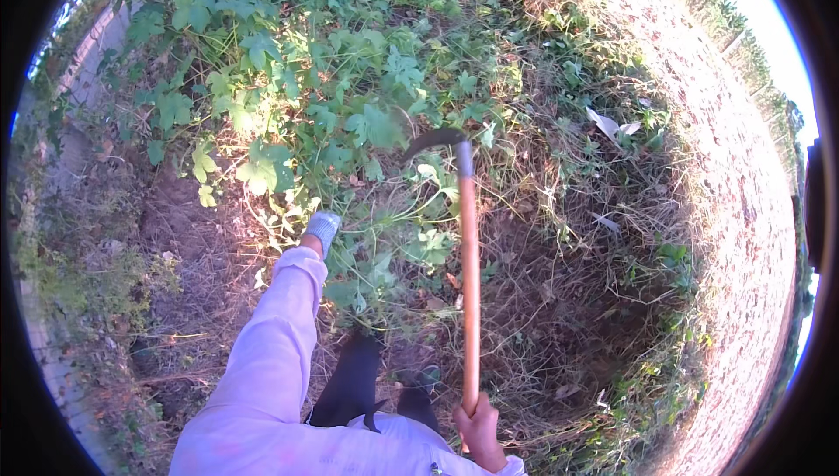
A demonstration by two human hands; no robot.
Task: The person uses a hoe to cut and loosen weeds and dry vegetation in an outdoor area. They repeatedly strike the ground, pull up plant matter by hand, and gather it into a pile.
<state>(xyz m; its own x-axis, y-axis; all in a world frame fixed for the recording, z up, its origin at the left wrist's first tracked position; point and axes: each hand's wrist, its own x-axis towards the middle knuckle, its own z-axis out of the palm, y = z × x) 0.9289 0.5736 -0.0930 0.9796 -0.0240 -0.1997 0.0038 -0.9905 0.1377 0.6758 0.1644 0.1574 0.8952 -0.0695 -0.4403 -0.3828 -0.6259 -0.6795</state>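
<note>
My right hand (480, 429), bare, grips the lower end of a long-handled sickle (470, 279). Its wooden handle points away from me, and the curved dark blade (434, 140) at the far end hooks left over the leaves. My left hand (323, 232) wears a grey knit glove and reaches into green lobed-leaf vines (387, 125). Vine stems (419, 208) run right from beside the glove. The left fingers are hidden, so whether they close on a stem cannot be made out. The blade is ahead of the left hand and to its right, apart from it.
Dry cut grass and stalks (550, 318) cover the ground to the right. Pale scraps (609, 125) lie among the weeds. A sunlit strip of ground (741, 214) curves along the right side. A low wall or kerb (92, 50) runs at left. My shoe (429, 377) stands in the litter.
</note>
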